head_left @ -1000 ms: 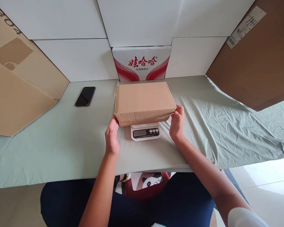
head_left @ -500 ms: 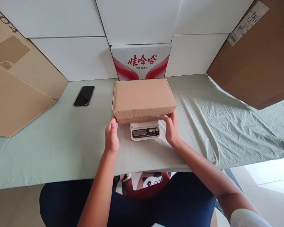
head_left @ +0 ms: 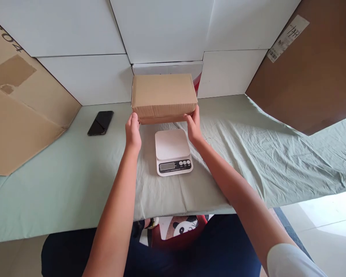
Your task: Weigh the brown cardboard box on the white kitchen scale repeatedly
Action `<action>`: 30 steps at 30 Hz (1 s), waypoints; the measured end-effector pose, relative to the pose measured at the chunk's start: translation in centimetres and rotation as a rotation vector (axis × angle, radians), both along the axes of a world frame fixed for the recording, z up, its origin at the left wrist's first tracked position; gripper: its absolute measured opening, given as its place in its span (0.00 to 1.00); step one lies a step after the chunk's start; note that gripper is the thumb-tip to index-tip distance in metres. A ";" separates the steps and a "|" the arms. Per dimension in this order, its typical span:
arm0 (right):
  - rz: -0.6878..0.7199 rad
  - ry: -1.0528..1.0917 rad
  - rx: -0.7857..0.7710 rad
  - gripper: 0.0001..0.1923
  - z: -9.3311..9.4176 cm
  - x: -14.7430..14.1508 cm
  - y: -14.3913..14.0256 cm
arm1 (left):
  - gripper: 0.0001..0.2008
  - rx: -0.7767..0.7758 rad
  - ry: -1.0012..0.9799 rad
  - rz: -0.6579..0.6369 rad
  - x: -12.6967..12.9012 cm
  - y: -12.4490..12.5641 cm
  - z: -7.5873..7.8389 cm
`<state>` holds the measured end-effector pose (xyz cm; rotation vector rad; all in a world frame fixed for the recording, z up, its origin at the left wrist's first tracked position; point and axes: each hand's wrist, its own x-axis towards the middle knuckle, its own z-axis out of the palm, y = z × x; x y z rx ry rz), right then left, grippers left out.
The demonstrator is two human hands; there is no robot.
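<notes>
Room over scale [head_left: 173,150], box [head_left: 164,96] beyond

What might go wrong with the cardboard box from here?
The left hand and right hand hold the cardboard box near its lower front corners, so it might tip backward. It overlaps the white-and-red box behind in view and could bump it. A slip might knock the scale on the near side.

Soft, fairly bright light | floor [head_left: 331,219] glaring, lower right! | gentle shadows across the cloth [head_left: 103,169] | edges stretching
</notes>
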<state>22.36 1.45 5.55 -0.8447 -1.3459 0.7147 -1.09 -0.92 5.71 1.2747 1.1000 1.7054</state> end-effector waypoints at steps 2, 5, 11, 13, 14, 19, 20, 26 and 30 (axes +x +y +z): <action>0.010 -0.016 -0.041 0.32 -1.1 -0.3 0.9 | 0.34 -0.054 -0.058 0.031 0.1 0.8 -1.4; 0.007 -0.037 -0.121 0.32 -2.4 -0.3 1.9 | 0.37 -0.111 -0.090 0.022 0.0 1.3 -3.3; 0.006 -0.008 -0.201 0.30 -3.1 0.4 2.8 | 0.38 -0.140 -0.077 -0.010 -0.3 2.3 -5.6; 0.000 0.012 -0.220 0.28 -3.2 0.6 2.9 | 0.38 -0.151 -0.087 -0.036 -0.2 2.5 -5.7; -0.002 0.019 -0.231 0.27 -3.2 0.7 2.9 | 0.38 -0.153 -0.094 -0.053 -0.1 2.6 -5.6; -0.010 0.025 -0.276 0.24 -3.3 1.0 2.9 | 0.37 -0.148 -0.098 -0.107 0.2 2.7 -5.2; -0.016 0.027 -0.277 0.24 -3.3 1.0 2.9 | 0.37 -0.150 -0.099 -0.110 0.3 2.6 -5.2; -0.023 0.011 -0.282 0.23 -3.4 1.3 3.2 | 0.37 -0.144 -0.115 -0.117 0.3 2.6 -5.3; -0.020 -0.022 -0.295 0.25 -3.6 1.3 3.2 | 0.37 -0.139 -0.106 -0.121 0.3 2.6 -5.3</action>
